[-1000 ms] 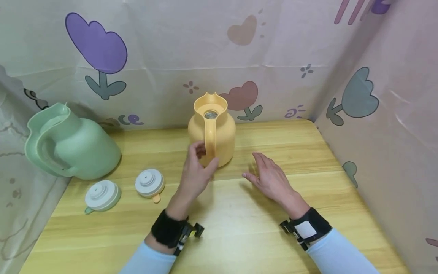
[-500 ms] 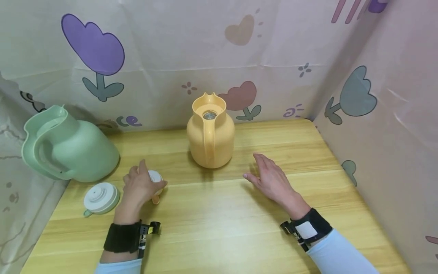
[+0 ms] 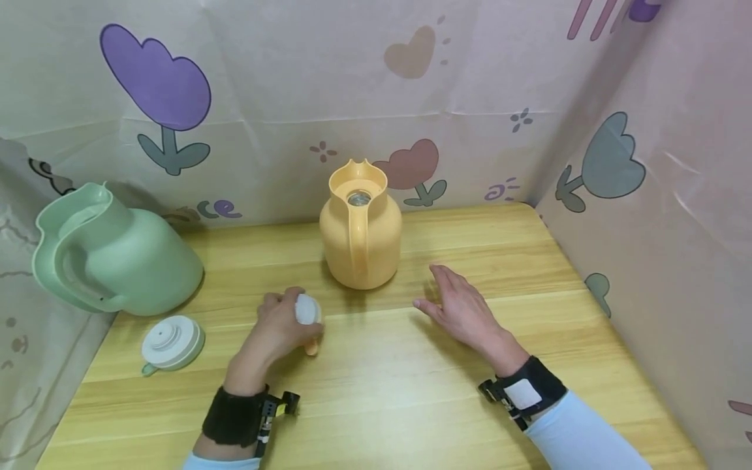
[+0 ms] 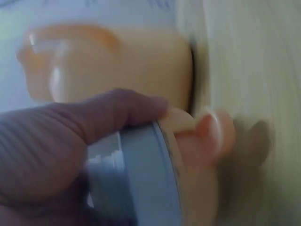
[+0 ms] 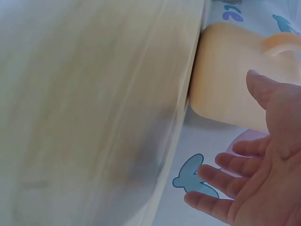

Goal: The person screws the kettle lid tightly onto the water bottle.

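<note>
My left hand (image 3: 280, 326) grips a white-and-orange jug lid (image 3: 307, 309) by its edge, thumb on the near side, close over the table. In the left wrist view the lid's grey-white inner side (image 4: 150, 174) faces the palm and its orange tab (image 4: 216, 134) sticks out. A yellow-orange thermos jug (image 3: 361, 245) stands upright ahead, its handle toward me and its mouth uncovered. To the right of the jug my right hand (image 3: 461, 307) is held with fingers extended and thumb apart, nothing in it; the right wrist view has its palm beside the jug (image 5: 230, 75).
A larger green jug (image 3: 141, 261) lies tilted on its side at the table's left. Before it rests a white lid with a green tab (image 3: 173, 342), underside up. Patterned cloth (image 3: 270, 72) hangs behind and beside the wood-grain table (image 3: 382, 405).
My left hand has left the yellow-orange jug's handle, reached left to the orange-tabbed lid and carried it rightward. The right hand stays nearly still.
</note>
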`<state>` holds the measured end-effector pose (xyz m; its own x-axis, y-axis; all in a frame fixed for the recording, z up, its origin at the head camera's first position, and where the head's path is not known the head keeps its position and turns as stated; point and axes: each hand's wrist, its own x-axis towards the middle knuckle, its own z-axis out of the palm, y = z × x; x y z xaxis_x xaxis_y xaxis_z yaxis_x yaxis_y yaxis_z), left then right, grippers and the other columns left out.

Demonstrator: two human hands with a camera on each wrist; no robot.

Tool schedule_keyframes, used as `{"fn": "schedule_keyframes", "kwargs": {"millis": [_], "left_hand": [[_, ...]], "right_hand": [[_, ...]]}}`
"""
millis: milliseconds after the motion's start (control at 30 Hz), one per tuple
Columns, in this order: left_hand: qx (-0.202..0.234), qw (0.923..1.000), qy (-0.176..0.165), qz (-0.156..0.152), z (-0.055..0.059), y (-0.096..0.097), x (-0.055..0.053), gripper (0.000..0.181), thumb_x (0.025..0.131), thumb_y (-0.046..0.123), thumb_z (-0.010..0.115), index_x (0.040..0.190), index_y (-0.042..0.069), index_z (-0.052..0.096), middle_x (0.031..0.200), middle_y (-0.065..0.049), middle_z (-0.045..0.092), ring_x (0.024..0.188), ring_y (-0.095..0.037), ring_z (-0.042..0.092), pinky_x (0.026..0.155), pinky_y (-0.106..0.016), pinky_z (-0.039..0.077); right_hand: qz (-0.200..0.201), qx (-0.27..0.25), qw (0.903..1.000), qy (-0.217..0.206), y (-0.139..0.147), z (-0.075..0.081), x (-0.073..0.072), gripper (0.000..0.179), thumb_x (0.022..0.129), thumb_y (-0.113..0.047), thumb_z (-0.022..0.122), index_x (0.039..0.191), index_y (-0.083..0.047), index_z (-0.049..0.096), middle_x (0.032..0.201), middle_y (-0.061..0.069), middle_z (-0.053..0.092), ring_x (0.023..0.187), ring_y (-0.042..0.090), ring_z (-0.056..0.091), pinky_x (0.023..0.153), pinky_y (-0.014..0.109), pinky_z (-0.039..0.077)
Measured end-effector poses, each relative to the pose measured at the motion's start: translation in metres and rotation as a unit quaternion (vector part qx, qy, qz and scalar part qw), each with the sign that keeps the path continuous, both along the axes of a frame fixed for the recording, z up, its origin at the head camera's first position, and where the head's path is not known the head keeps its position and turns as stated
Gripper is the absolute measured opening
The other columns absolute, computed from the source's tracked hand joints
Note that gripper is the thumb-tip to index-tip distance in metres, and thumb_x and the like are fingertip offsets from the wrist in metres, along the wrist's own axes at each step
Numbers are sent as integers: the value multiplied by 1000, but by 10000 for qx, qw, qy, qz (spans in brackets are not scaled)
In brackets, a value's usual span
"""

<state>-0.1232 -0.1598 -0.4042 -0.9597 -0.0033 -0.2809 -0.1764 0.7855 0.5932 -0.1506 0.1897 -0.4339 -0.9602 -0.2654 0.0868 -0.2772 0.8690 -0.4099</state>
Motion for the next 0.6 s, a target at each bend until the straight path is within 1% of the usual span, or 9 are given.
{"fn": "schedule_keyframes", "kwargs": {"millis": [67, 133, 233, 300, 367, 433, 500, 567, 600], "left_hand": [[330, 9992, 139, -181, 3, 15, 3, 89, 82, 34, 89, 155, 9, 44, 145, -31, 41, 120, -46, 54, 90, -62, 56], [654, 9967, 279, -395, 7, 31, 6, 88, 81, 38, 91, 153, 12, 47, 143, -26, 48, 115, -39, 59, 88, -55, 57], [1046, 9907, 468, -735, 15, 52, 11, 85, 81, 44, 92, 151, 17, 51, 143, -14, 55, 114, -31, 60, 87, -47, 56], [1264, 9860, 586, -915, 20, 64, 15, 86, 80, 47, 92, 152, 21, 51, 145, -8, 56, 116, -28, 59, 87, -44, 54], [1528, 9804, 710, -1024, 24, 75, 18, 87, 80, 47, 92, 152, 24, 50, 146, -4, 55, 116, -27, 58, 88, -43, 53], [1869, 9723, 875, -1099, 25, 85, 20, 88, 79, 44, 94, 152, 24, 48, 145, -3, 55, 115, -26, 58, 89, -43, 53], [2215, 9622, 1087, -1151, 24, 93, 20, 88, 79, 38, 95, 151, 22, 46, 141, -3, 54, 113, -25, 57, 90, -42, 53], [2428, 9522, 1388, -1231, 23, 99, 20, 88, 79, 32, 96, 149, 19, 45, 136, -4, 54, 112, -23, 57, 91, -41, 54], [2430, 9480, 1587, -1304, 22, 102, 20, 88, 78, 30, 96, 148, 16, 44, 134, -5, 54, 112, -23, 56, 93, -41, 54]], "right_hand": [[24, -77, 10000, -44, -2, 1, 1, 85, 102, -51, 67, 161, 0, 34, 164, 26, 39, 149, 47, 41, 119, 64, 36], [26, -175, 9998, -89, -4, 2, 3, 84, 102, -51, 67, 161, -1, 35, 164, 25, 39, 148, 47, 42, 118, 64, 37], [40, -471, 9987, -164, -7, 5, 5, 81, 103, -52, 65, 161, -3, 37, 163, 24, 42, 147, 46, 45, 117, 64, 39], [62, -741, 9969, -258, -9, 10, 8, 78, 104, -52, 64, 160, -5, 38, 161, 23, 45, 144, 45, 49, 114, 64, 42], [105, -1131, 9928, -384, -12, 16, 10, 75, 105, -52, 61, 159, -6, 41, 157, 21, 50, 140, 43, 54, 111, 62, 46], [168, -1564, 9862, -523, -13, 23, 13, 68, 107, -51, 58, 158, -7, 44, 150, 20, 58, 133, 40, 60, 107, 61, 50], [265, -2013, 9771, -644, -15, 29, 16, 61, 110, -47, 53, 156, -8, 47, 145, 19, 62, 128, 38, 64, 104, 58, 53], [430, -2464, 9650, -791, -16, 34, 18, 54, 113, -42, 48, 155, -8, 48, 145, 18, 63, 126, 37, 66, 103, 56, 54], [551, -2695, 9574, -883, -16, 36, 19, 52, 114, -39, 46, 155, -7, 48, 145, 19, 62, 126, 37, 66, 103, 55, 55]]}}
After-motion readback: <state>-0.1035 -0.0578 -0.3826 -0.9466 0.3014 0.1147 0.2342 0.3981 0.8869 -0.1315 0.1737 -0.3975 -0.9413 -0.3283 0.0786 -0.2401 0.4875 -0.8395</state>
